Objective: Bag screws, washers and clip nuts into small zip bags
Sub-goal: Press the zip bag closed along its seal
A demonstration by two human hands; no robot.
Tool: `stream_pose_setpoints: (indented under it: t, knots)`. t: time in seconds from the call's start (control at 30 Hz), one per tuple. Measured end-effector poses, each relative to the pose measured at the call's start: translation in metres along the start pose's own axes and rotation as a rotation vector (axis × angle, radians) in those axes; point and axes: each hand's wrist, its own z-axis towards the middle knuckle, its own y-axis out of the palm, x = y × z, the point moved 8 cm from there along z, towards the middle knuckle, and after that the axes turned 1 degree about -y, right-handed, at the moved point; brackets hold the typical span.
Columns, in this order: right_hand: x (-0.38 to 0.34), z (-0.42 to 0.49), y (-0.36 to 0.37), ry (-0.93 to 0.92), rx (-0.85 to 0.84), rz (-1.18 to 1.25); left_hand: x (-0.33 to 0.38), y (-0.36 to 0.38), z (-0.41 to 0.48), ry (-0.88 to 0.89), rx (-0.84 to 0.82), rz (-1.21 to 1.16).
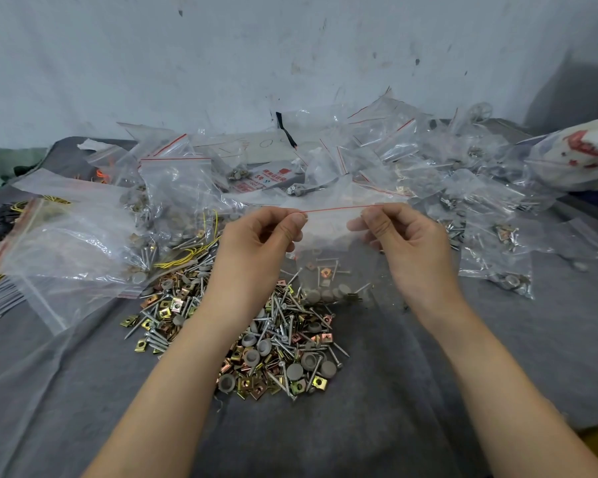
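Observation:
A small clear zip bag (332,257) with a red seal line hangs in the air between my hands. My left hand (259,236) pinches the seal's left end and my right hand (401,236) pinches its right end. Screws, grey washers and a clip nut lie in the bag's bottom. Below it, on the grey cloth (411,391), spreads a loose pile of screws, grey washers and brass clip nuts (256,339).
Several filled small zip bags (463,188) are heaped at the back and right. A large clear bag of parts (66,243) lies at the left, with yellow wire beside it. A white wall stands close behind. A printed plastic bag (580,157) sits at far right.

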Motion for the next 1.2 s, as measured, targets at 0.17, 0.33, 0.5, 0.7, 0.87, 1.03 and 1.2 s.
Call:
stream_pose_setpoints:
  t: [0.17,0.33,0.5,0.7,0.87,1.03,1.2]
  knots:
    - [0.001,-0.002,0.002,0.018,0.003,-0.003,0.0,0.001,0.0,0.015,-0.008,0.018]
    - [-0.002,-0.003,0.004,0.021,-0.033,0.018,-0.001,0.0,0.001,0.018,0.004,0.011]
    - [-0.004,-0.004,0.007,0.016,-0.048,-0.001,-0.001,0.002,0.001,0.018,-0.014,0.016]
    - [-0.004,-0.004,0.006,0.02,-0.03,0.016,0.001,0.003,0.001,0.025,-0.02,0.018]
    - [-0.002,-0.005,0.01,0.064,-0.066,0.089,0.001,0.003,0.001,0.023,-0.016,0.016]
    - [0.001,-0.005,0.014,0.077,-0.074,0.141,0.001,0.004,0.001,0.025,-0.023,0.017]
    - [-0.001,-0.005,0.014,0.065,-0.066,0.142,0.002,0.004,0.001,0.036,-0.026,0.01]
